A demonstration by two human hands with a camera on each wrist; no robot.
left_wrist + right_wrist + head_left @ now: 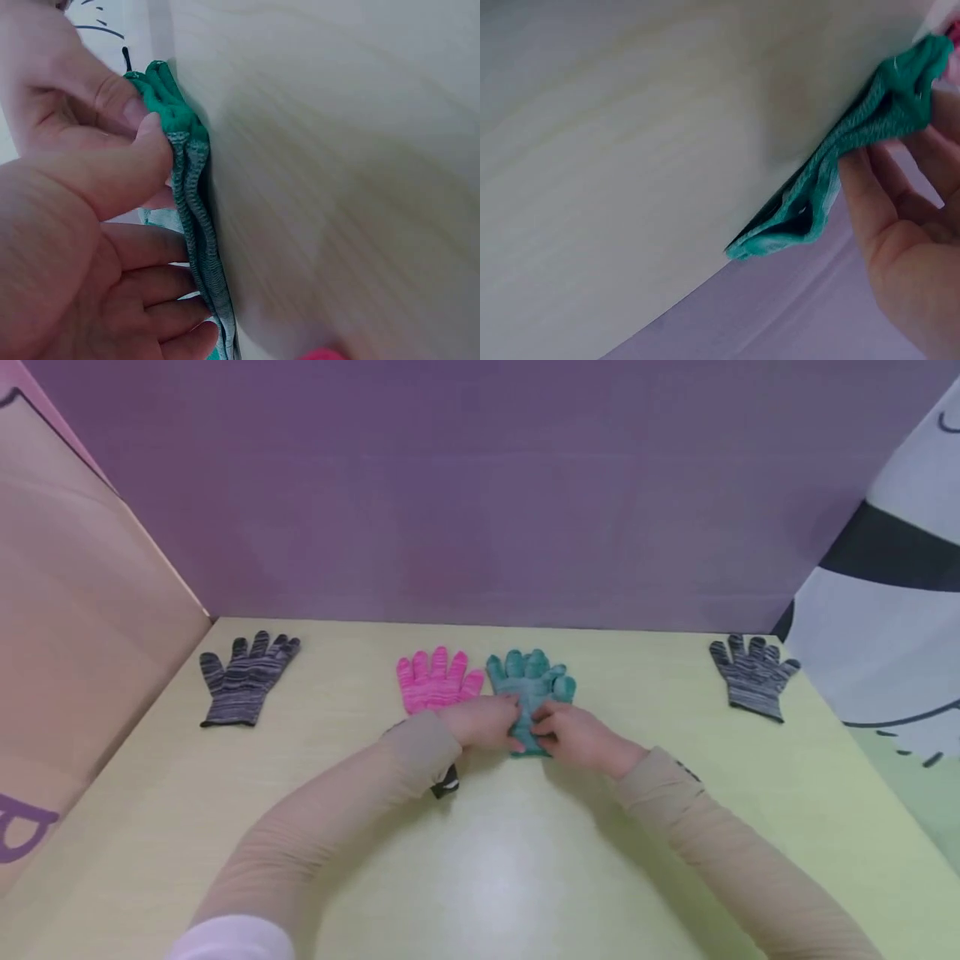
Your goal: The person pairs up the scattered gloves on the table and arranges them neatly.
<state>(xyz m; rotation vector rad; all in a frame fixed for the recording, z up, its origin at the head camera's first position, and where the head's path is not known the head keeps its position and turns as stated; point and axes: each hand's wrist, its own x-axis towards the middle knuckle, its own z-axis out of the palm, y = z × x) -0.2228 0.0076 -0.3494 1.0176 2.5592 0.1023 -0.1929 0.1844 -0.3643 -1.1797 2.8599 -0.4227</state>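
Observation:
A pair of green knit gloves (534, 689) lies layered on the table, fingers toward the back wall. My left hand (487, 722) comes in from the left. Its thumb meets the cuff in the left wrist view, and its extended fingers (169, 311) rest along the fabric. From the right, my right hand (577, 735) pinches the green fabric close to the cuff. The cuff bunches beside its fingertips (859, 176) in the right wrist view. Just left of the green pair, a pink glove (438, 681) lies flat, its lower part hidden by my left hand and sleeve.
A dark grey striped glove (243, 681) lies at the table's back left, and a similar grey glove (756, 677) at the back right. A purple panel (480, 493) borders the table's (480, 877) far edge. Beneath my left sleeve shows a small black-and-white piece (446, 783).

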